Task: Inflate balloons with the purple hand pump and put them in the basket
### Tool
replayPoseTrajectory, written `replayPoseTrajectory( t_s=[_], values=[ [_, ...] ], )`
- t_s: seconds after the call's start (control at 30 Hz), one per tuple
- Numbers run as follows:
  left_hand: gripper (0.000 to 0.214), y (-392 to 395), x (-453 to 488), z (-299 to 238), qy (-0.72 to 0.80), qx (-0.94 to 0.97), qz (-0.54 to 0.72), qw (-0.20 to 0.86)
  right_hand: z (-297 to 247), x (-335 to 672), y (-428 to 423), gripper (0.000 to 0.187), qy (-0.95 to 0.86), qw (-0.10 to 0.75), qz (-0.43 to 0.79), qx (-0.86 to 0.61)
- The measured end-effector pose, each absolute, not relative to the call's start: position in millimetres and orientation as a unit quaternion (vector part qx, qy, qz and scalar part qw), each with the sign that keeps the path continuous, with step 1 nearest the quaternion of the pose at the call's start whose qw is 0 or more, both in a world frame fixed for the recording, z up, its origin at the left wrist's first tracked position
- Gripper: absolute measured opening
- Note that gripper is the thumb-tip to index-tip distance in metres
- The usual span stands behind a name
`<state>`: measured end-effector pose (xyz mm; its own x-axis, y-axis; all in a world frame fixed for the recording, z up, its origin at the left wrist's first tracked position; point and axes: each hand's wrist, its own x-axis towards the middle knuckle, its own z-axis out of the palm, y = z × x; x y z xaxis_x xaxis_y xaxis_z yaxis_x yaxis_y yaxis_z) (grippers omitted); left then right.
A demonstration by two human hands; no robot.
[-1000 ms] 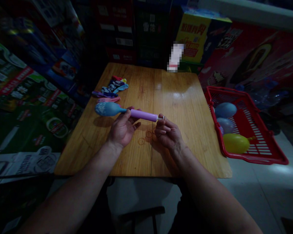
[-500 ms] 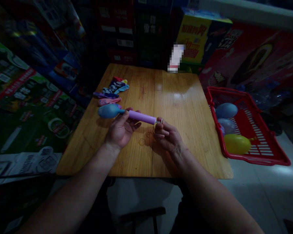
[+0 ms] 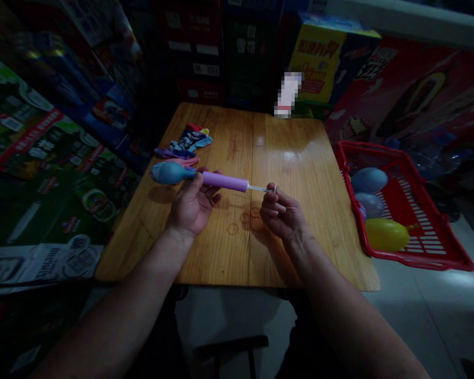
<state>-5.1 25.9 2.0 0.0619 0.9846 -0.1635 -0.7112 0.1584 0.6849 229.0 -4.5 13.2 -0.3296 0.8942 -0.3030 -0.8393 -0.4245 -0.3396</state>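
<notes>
A purple balloon pump [image 3: 226, 181] lies nearly level above the wooden table [image 3: 292, 231]. On its left end sits a partly inflated blue balloon [image 3: 169, 172]. My left hand [image 3: 191, 208] is closed around the joint where the balloon's neck meets the pump. My right hand [image 3: 283, 213] pinches the white pull handle, and a length of thin rod shows between it and the barrel. Several rubber bands [image 3: 245, 219] lie on the wood below the pump. Flat balloons in several colours [image 3: 189, 139] are heaped toward the table's back left.
To the right, a red basket [image 3: 414, 184] holds a blue balloon [image 3: 369, 180], a pale one [image 3: 369, 204] and a yellow one [image 3: 387, 235]. Cartons [image 3: 319, 55] stand behind the table, and green boxes [image 3: 43, 210] are stacked at the left. A stool [image 3: 231, 345] shows below.
My right hand has moved right and drawn the rod further out of the barrel. The blue balloon looks fuller, and it has shifted slightly up and left with my left hand.
</notes>
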Motion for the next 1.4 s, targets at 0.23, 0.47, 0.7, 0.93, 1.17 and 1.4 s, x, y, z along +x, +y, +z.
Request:
replayPoseTrajectory(
  t_s=[0.23, 0.47, 0.7, 0.93, 1.17, 1.4],
  values=[
    [0.024, 14.6, 7.2, 2.1, 0.320, 0.222, 0.568, 0.725, -1.3, 209.9, -8.3, 0.010, -0.009, 0.527, 0.826, -0.199],
    [0.021, 19.0, 7.5, 6.7, 0.336, 0.208, 0.581, 0.712, 2.2, 211.4, -4.8, 0.015, -0.033, 0.532, 0.819, -0.210],
    [0.022, 29.8, -12.2, 14.2, 0.322, 0.230, 0.631, 0.668, 19.9, 226.6, -4.3, 0.016, -0.065, 0.549, 0.798, -0.239],
    [0.028, 12.3, 4.8, 8.7, 0.301, 0.236, 0.552, 0.740, 11.4, 208.1, -14.4, 0.007, -0.037, 0.525, 0.820, -0.223],
    [0.032, 15.5, 8.9, 8.7, 0.304, 0.216, 0.565, 0.736, 15.1, 207.2, -12.5, 0.007, -0.044, 0.526, 0.814, -0.242],
    [0.028, 19.5, 3.7, 14.4, 0.338, 0.229, 0.562, 0.719, 20.5, 221.5, -8.6, 0.014, -0.024, 0.524, 0.814, -0.252]
  ],
)
